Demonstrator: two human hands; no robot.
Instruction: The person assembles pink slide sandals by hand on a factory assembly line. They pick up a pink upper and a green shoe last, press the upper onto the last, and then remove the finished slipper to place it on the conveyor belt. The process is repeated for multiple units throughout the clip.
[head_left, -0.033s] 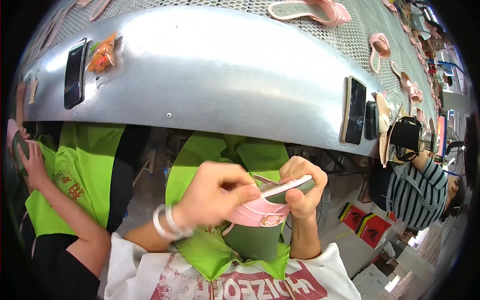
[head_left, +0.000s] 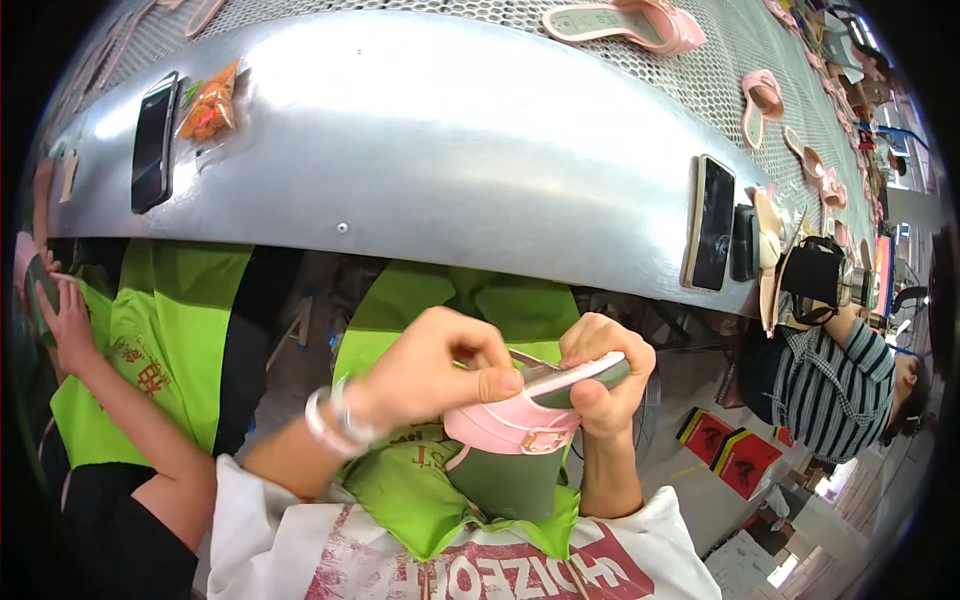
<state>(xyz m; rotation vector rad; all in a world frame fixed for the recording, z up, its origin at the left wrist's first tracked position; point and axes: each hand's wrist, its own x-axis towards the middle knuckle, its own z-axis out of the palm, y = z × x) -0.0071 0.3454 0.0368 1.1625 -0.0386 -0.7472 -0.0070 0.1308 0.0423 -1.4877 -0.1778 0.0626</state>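
Observation:
I hold a pink sandal (head_left: 512,428) with a green insole over the green apron (head_left: 400,490) in my lap. My right hand (head_left: 606,372) grips its upper end, fingers wrapped around the sole's white edge. My left hand (head_left: 430,372), with pale bangles on the wrist, pinches the same edge from the left, thumb and fingertips pressed on the sole. The sandal's pink strap with a small buckle faces me.
A curved metal rim (head_left: 450,150) of a mesh conveyor runs above my hands. On it lie two dark phones (head_left: 152,140) (head_left: 710,222) and an orange snack packet (head_left: 208,100). Pink sandals (head_left: 625,22) ride the mesh. A green-aproned co-worker (head_left: 160,340) sits left, a striped-shirted person (head_left: 840,380) right.

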